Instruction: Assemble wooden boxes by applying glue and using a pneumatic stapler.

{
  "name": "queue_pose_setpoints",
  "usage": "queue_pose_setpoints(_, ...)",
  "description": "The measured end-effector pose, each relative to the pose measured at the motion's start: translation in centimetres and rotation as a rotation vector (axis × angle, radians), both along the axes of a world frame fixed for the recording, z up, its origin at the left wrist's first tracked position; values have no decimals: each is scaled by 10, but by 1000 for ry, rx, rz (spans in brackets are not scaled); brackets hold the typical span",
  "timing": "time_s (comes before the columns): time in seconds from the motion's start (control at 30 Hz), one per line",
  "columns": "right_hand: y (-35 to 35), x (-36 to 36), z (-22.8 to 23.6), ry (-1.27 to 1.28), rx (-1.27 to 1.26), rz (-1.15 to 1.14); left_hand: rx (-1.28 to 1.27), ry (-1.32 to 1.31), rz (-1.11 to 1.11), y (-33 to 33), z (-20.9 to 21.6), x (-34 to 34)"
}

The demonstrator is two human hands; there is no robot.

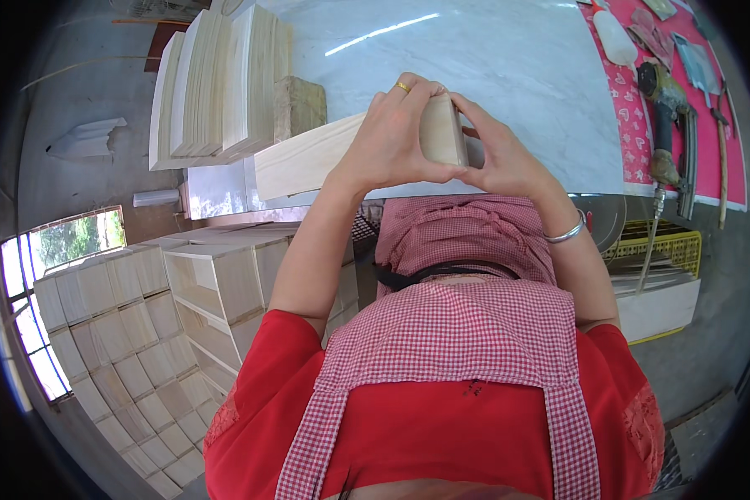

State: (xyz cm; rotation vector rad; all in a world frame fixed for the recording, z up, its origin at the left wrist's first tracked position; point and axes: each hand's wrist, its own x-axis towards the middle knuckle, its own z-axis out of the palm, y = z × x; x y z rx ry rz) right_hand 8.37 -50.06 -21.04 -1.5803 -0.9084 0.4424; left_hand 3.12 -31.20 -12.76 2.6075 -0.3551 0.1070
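A long pale wooden board (304,158) lies along the front edge of the worktable, reaching left from my hands. At its right end a short wooden piece (440,133) stands out between my hands; how the two join is hidden. My left hand (396,133) is closed over the board, its fingers at the far side of the short piece and the thumb at the near side. My right hand (504,154) grips that piece's right end, fingertips at the far corner and thumb near the left thumb.
Stacked thin boards (217,83) and a rough block (300,108) stand at the left of the pale worktable (475,50). Right, a nail gun (662,108), white bottle (615,37) and hammer (721,150) lie on pink cloth (633,154). Wooden boxes (142,333) are piled below left; a yellow crate (675,246) sits below right.
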Motion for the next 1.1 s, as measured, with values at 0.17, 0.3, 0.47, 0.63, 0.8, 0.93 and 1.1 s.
queue_pose_setpoints(0.17,1,1,-2,-44,26,-32,48,1,2,-1,-1,3)
queue_pose_setpoints(0.3,1,1,-5,-29,30,-29,44,-23,-28,2,-3,4)
queue_pose_setpoints(0.47,-3,11,-8,88,7,86,28,-24,-94,8,-1,5)
queue_pose_setpoints(0.63,-13,30,-4,226,-8,212,39,38,-87,7,3,4)
queue_pose_setpoints(0.8,-11,34,-6,347,39,233,60,9,-78,5,1,4)
queue_pose_setpoints(0.93,-5,33,-7,347,34,205,60,16,-52,2,1,3)
queue_pose_setpoints(1.1,1,34,-13,361,89,196,62,36,-12,0,2,3)
